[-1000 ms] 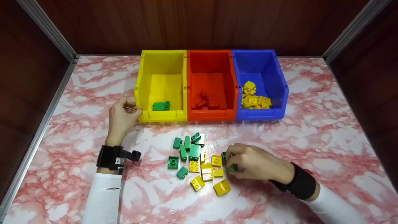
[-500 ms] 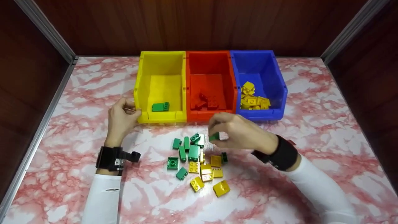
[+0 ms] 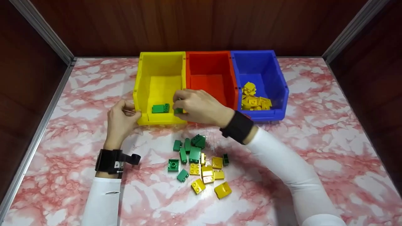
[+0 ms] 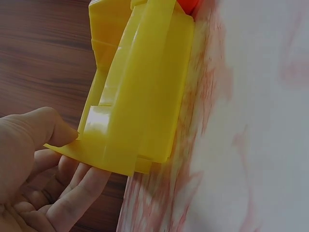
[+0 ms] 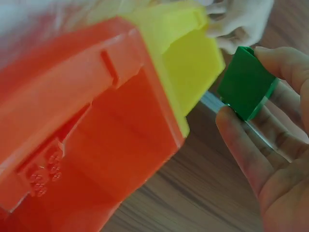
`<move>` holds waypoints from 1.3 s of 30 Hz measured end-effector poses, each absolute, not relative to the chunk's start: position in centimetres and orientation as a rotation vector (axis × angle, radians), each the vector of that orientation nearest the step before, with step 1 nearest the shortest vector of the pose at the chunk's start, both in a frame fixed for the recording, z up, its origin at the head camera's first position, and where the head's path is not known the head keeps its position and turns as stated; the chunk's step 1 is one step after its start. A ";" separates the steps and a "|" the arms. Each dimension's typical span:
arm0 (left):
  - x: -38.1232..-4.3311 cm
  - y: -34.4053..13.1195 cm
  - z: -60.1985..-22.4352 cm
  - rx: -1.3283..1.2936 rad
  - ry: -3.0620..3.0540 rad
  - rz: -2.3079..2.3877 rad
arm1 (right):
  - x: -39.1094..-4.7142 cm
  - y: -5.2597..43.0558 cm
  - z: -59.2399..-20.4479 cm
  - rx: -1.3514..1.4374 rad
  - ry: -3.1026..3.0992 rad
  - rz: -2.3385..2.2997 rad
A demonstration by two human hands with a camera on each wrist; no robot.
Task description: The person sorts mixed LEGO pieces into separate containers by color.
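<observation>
My right hand (image 3: 201,106) pinches a green toy brick (image 5: 246,84) between thumb and fingertips, above the side where the yellow bin (image 3: 165,66) meets the red bin (image 3: 209,64). In the head view that brick is mostly hidden behind the fingers. My left hand (image 3: 121,121) grips the yellow bin's front left edge, thumb on one side and fingers on the other, as the left wrist view shows. Green bricks (image 3: 160,108) lie inside the yellow bin near its front. Red bricks (image 5: 46,169) lie in the red bin, covered by my right hand in the head view.
Right of the red bin stands a blue bin (image 3: 254,62) holding several yellow bricks (image 3: 256,102). On the marbled table before the bins lies a loose group of green bricks (image 3: 194,154) and yellow bricks (image 3: 207,174). A dark wooden wall (image 3: 204,25) rises behind.
My right hand has picked up a green brick from the right of the loose group and carried it up and left to the yellow bin. My left hand stays on the bin's edge.
</observation>
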State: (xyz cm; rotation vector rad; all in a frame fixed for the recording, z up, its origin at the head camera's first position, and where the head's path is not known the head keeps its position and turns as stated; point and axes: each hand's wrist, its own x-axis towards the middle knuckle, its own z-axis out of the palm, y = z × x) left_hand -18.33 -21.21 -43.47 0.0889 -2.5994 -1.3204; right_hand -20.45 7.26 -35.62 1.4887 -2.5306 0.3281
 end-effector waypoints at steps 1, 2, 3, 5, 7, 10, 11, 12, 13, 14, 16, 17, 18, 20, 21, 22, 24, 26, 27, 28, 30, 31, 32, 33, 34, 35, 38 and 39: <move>-18.3 -21.2 -43.4 0.089 -2.599 -1.319 | -20.9 6.6 -35.7 1.481 -2.538 0.280; -18.2 -21.2 -43.4 0.091 -2.600 -1.319 | -21.3 6.0 -35.8 1.471 -2.541 0.224; -18.2 -21.2 -43.4 0.093 -2.602 -1.318 | -21.7 5.5 -36.0 1.461 -2.542 0.159; -18.1 -21.2 -43.4 0.095 -2.603 -1.320 | -22.3 4.5 -36.3 1.426 -2.538 -0.014; -18.1 -21.2 -43.3 0.096 -2.607 -1.318 | -22.8 3.6 -36.7 1.381 -2.528 -0.190; -18.1 -21.3 -43.2 0.099 -2.609 -1.322 | -23.1 2.5 -37.0 1.317 -2.517 -0.401; -18.1 -21.3 -43.2 0.099 -2.610 -1.323 | -23.1 2.2 -37.1 1.303 -2.516 -0.442; -18.1 -21.3 -43.2 0.099 -2.609 -1.328 | -23.1 1.9 -37.1 1.295 -2.523 -0.466; -18.1 -21.2 -43.2 0.098 -2.606 -1.333 | -23.2 1.6 -37.2 1.289 -2.529 -0.482; -18.1 -21.2 -43.2 0.097 -2.602 -1.338 | -23.2 1.3 -37.3 1.288 -2.534 -0.491; -18.2 -21.1 -43.2 0.089 -2.598 -1.343 | -23.3 0.8 -37.5 1.295 -2.537 -0.503; -18.3 -21.1 -43.2 0.085 -2.597 -1.344 | -23.3 0.6 -37.7 1.302 -2.540 -0.506; -18.3 -21.1 -43.2 0.081 -2.597 -1.345 | -23.4 0.4 -37.8 1.308 -2.543 -0.510; -18.3 -21.0 -43.2 0.073 -2.598 -1.340 | -23.5 0.3 -38.1 1.317 -2.545 -0.512; -18.3 -21.0 -43.2 0.070 -2.601 -1.340 | -23.5 0.3 -38.2 1.321 -2.546 -0.508; -18.3 -21.0 -43.2 0.070 -2.604 -1.339 | -23.6 0.3 -38.4 1.323 -2.547 -0.500; -18.4 -20.9 -43.2 0.069 -2.606 -1.338 | -23.8 0.5 -38.6 1.331 -2.549 -0.473; -18.4 -21.0 -43.3 0.069 -2.611 -1.326 | -23.8 0.8 -38.6 1.342 -2.561 -0.424; -18.4 -21.0 -43.3 0.068 -2.610 -1.320 | -23.8 1.0 -38.6 1.352 -2.564 -0.398; -18.4 -21.0 -43.4 0.067 -2.608 -1.314 | -23.8 1.2 -38.4 1.363 -2.572 -0.370; -18.4 -21.1 -43.4 0.063 -2.606 -1.304 | -23.5 1.7 -38.0 1.395 -2.592 -0.308; -18.4 -21.1 -43.5 0.061 -2.605 -1.300 | -23.3 2.0 -37.7 1.415 -2.602 -0.272; -18.4 -21.1 -43.5 0.061 -2.603 -1.300 | -23.1 2.3 -37.4 1.439 -2.608 -0.242; -18.4 -21.2 -43.5 0.063 -2.601 -1.300 | -22.8 2.6 -37.0 1.462 -2.616 -0.208; -18.4 -21.2 -43.5 0.063 -2.600 -1.300 | -22.5 3.1 -36.6 1.482 -2.621 -0.170; -18.4 -21.2 -43.5 0.067 -2.601 -1.301 | -22.1 3.5 -36.2 1.504 -2.622 -0.124; -18.4 -21.2 -43.5 0.087 -2.604 -1.305 | -21.0 5.3 -35.3 1.558 -2.615 0.037; -18.4 -21.2 -43.5 0.093 -2.606 -1.308 | -20.5 6.0 -35.1 1.573 -2.609 0.098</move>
